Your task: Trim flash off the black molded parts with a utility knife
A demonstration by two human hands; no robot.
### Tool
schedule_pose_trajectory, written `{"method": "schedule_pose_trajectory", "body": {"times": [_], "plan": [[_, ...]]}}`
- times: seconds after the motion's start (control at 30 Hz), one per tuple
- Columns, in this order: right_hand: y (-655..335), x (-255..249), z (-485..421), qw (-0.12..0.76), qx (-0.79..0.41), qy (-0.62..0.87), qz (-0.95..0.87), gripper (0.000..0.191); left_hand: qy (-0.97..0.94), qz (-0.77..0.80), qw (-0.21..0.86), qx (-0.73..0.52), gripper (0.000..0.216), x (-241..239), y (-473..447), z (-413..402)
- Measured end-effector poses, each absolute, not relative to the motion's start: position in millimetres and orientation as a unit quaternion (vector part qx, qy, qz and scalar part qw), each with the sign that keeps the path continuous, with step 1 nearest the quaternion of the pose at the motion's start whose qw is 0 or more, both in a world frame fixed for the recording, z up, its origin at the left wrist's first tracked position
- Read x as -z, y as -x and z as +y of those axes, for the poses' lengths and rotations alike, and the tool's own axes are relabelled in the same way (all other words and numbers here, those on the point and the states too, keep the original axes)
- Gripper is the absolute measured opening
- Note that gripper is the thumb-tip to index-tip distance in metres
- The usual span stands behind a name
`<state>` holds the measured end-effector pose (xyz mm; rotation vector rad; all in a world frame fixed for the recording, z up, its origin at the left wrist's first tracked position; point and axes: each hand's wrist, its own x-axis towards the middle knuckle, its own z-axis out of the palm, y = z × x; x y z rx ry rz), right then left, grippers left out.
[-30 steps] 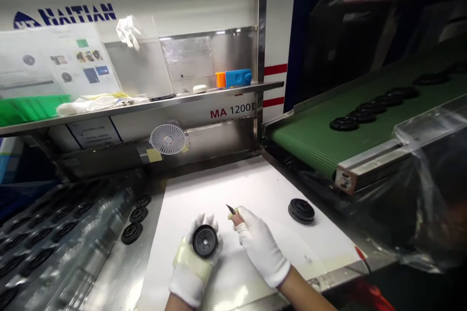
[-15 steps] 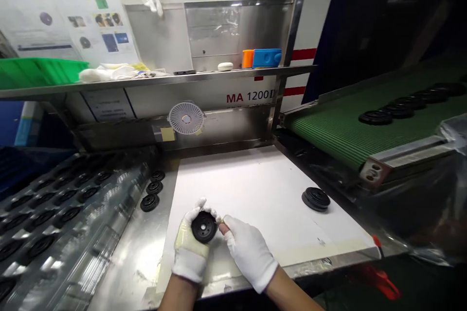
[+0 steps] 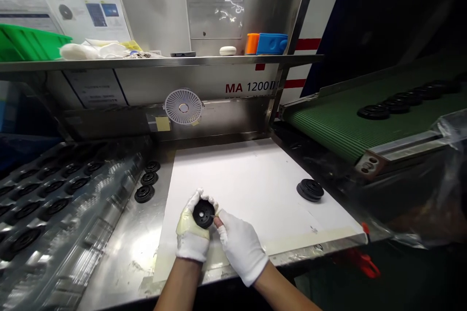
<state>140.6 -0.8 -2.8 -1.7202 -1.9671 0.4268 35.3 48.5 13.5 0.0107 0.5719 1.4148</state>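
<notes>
Left grip (image 3: 188,223) clasps black disc (image 3: 203,214), right grip (image 3: 240,243) thin blade (image 3: 213,216), over white sheet (image 3: 233,175) near green conveyor (image 3: 328,126).

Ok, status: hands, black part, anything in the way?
Left hand holding round black part. Right hand at its rim, slim tool mostly hidden. Loose black parts left, away from hands.

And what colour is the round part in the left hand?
The round part is black, clearest in the head view.

left hand (image 3: 193,228) at 7 o'clock: white glove (image 3: 192,248), glossy pale-yellow patch across middle; right hand (image 3: 239,244) at 6 o'clock: white glove (image 3: 246,255), bare digit (image 3: 218,222) at its 10 o'clock; forearms (image 3: 179,283) bare
</notes>
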Motion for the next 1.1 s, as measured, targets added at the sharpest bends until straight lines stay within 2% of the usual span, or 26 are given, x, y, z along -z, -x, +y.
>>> {"method": "schedule_pose_trajectory", "body": {"times": [0.63,0.83,1.1], "plan": [[-122.4,1.5,-5.9,0.262,-0.144,0.640,-0.707,0.031,-0.044,0.253,0.636,-0.728,0.012,-16.1,-38.5,52.0],[-127.4,-1.4,-6.7,0.280,-0.149,0.623,-0.715,0.028,-0.108,0.298,0.691,-0.649,0.034,-22.7,-27.5,43.8],[-136.5,-0.3,-4.9,0.274,-0.152,0.640,-0.701,0.025,-0.068,0.263,0.706,-0.653,0.005,-22.1,-32.9,44.7]]}}
